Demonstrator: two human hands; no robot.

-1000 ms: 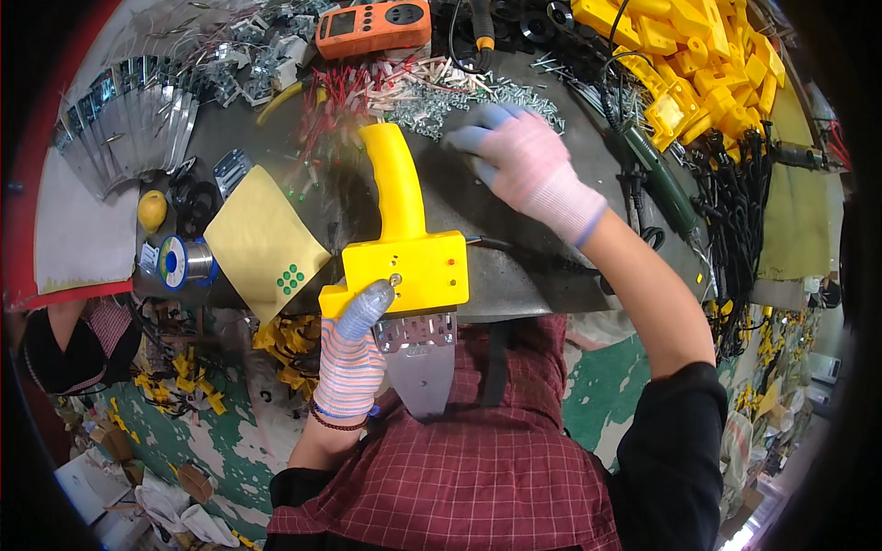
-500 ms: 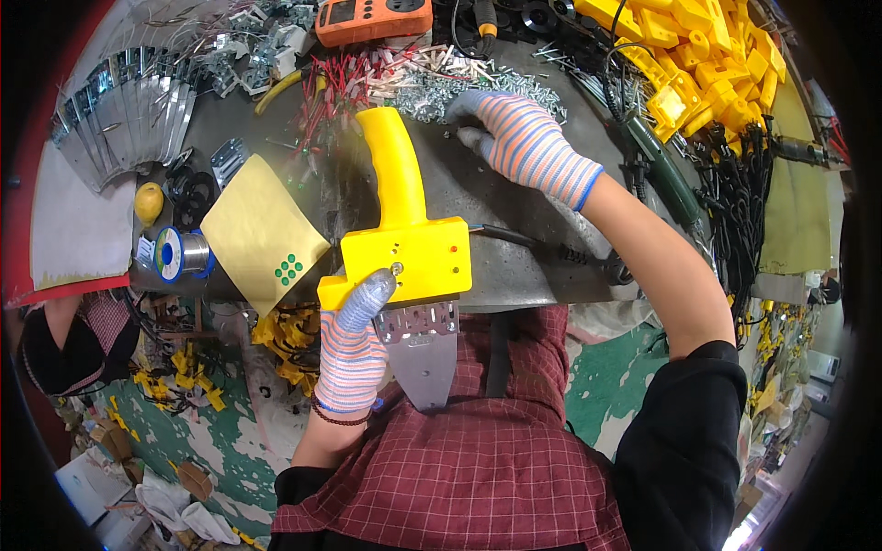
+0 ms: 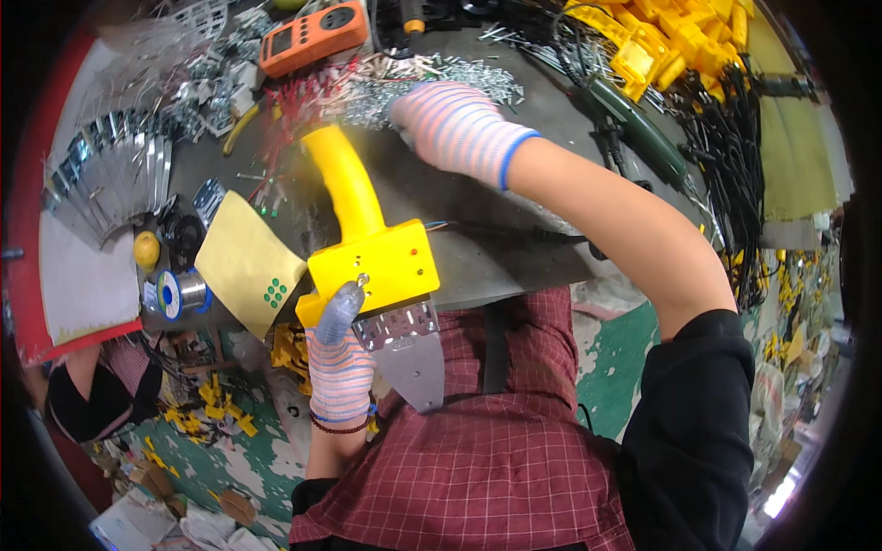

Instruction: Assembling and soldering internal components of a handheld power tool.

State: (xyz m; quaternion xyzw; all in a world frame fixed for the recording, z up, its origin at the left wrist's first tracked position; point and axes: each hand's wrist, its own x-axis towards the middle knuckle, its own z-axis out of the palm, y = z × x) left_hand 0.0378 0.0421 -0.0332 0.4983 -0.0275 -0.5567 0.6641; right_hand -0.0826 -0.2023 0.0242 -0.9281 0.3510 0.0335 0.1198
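Head view: a yellow plastic housing [image 3: 381,271] with a curved handle [image 3: 347,188] and flat metal blade [image 3: 411,367] is gripped at the grey worktable's [image 3: 505,275] near edge by the striped-gloved left hand [image 3: 338,363]. Whether anything is held by the hidden fingers of the striped-gloved right hand [image 3: 452,121], beside small metal fasteners [image 3: 491,83], cannot be told. Light, stiff, slightly slippery handling is expected, the handle being best grasped.

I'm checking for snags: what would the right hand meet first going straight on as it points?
Ahead of the right hand, probably the small metal parts at the pile's left end, though depth is unclear.
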